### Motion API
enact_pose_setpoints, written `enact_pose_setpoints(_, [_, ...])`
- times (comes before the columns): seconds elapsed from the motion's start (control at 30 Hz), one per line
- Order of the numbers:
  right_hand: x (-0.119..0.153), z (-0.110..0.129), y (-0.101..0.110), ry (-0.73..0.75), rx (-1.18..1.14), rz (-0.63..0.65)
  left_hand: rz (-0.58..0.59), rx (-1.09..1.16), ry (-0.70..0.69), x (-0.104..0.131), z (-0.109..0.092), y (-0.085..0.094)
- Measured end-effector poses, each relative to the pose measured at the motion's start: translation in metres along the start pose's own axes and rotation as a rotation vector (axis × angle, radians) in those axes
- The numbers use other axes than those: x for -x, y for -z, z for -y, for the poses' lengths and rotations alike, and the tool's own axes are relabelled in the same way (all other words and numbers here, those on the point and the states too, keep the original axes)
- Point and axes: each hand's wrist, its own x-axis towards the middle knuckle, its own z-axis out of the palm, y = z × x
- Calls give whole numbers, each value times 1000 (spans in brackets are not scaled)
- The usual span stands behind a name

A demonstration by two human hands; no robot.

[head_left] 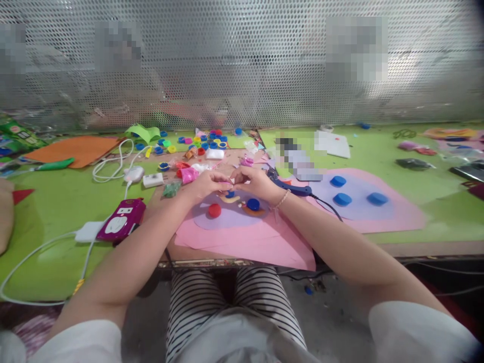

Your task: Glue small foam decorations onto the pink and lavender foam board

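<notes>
My left hand (pixel 209 184) and my right hand (pixel 254 182) meet fingertip to fingertip over the purple sheet (pixel 227 221). Both are closed in a pinch on a small pink piece (pixel 227 185), largely hidden by the fingers and too small to name. Below them lie a red bottle cap (pixel 215 210) and a blue bottle cap (pixel 253 204), the blue one on an orange piece. Another blue cap (pixel 230 193) shows partly under my fingers, beside a pale yellow curved strip (pixel 230 200). Pink paper (pixel 212 240) extends under the purple sheet to the table edge.
A dark blue glue gun or similar corded tool (pixel 295 188) lies right of my right hand. Farther right, several blue caps (pixel 342 199) sit on another purple and pink sheet. Left are a magenta power box (pixel 121 220) and white cables. Loose caps line the perforated metal screen (pixel 227 65).
</notes>
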Motion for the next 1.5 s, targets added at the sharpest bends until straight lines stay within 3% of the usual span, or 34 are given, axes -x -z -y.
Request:
enact_pose_setpoints(0.3, [1,-1,1,2,42,0,23,33,37,-2,4,3])
enact_pose_setpoints(0.6, [2,-3,-1,48,33,33,146,84,58,-4,7,7])
enact_pose_setpoints(0.8, [2,1,1,58,-3,84,111,106,47,-1,4,6])
enact_pose_setpoints(1.27, [4,7,-3,-17,-119,139,224,6,52,5,-6,3])
enact_pose_setpoints(1.5, [5,7,-2,53,10,126,214,11,52,6,-7,4])
